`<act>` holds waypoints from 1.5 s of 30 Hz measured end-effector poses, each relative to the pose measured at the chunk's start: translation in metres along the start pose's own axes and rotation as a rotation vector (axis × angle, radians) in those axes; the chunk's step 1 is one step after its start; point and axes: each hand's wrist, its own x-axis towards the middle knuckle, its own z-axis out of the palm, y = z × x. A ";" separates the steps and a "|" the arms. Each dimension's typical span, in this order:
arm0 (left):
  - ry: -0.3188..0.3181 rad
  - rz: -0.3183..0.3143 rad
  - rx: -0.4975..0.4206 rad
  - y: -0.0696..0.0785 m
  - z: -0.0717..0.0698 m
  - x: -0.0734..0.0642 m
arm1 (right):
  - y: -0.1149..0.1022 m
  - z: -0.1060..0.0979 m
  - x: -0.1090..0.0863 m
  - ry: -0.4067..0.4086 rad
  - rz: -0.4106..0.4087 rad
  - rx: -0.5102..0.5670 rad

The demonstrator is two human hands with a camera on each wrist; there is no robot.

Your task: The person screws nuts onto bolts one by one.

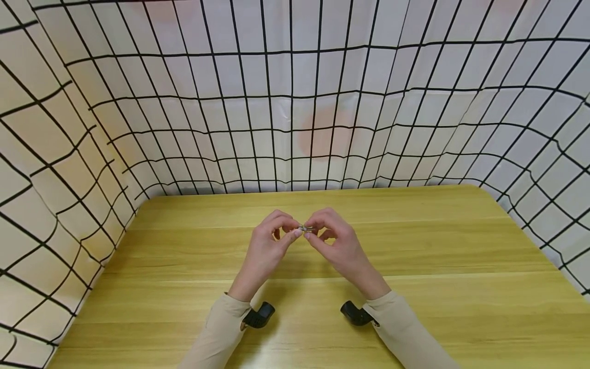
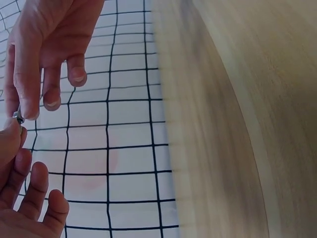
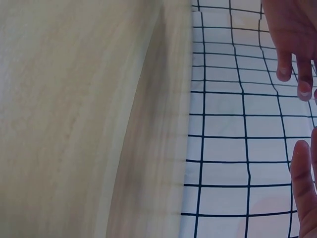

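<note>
A small silvery metal piece (image 1: pixel 304 228) with thin protruding ends is between my two hands, above the table; its exact kind is too small to tell. My left hand (image 1: pixel 267 243) pinches one end between thumb and forefinger. From the other side, my right hand (image 1: pixel 338 243) pinches it the same way, and the fingertips of both hands nearly meet. The left wrist view shows the metal piece (image 2: pixel 19 118) at the left edge, mostly covered by fingertips, with the other fingers loosely bent. In the right wrist view only parts of the hands show, and the piece is out of frame.
Below the hands spreads a wood-grain table (image 1: pixel 184 266). White sheeting behind a black wire grid (image 1: pixel 290 97) encloses the back and both sides. A black curved fitting (image 1: pixel 260 315) sticks out from the left sleeve, and a matching black fitting (image 1: pixel 356 313) from the right.
</note>
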 end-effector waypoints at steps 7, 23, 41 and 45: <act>0.002 0.008 0.017 0.001 -0.001 -0.001 | -0.001 0.002 0.000 -0.002 0.023 -0.019; -0.010 0.022 0.000 0.001 0.000 0.000 | -0.003 -0.001 -0.002 -0.043 0.188 0.033; 0.005 0.010 0.015 0.002 -0.002 -0.001 | 0.001 -0.001 0.000 -0.019 0.001 -0.017; 0.013 0.024 0.024 0.002 -0.001 0.000 | -0.001 0.000 0.000 -0.022 0.032 -0.025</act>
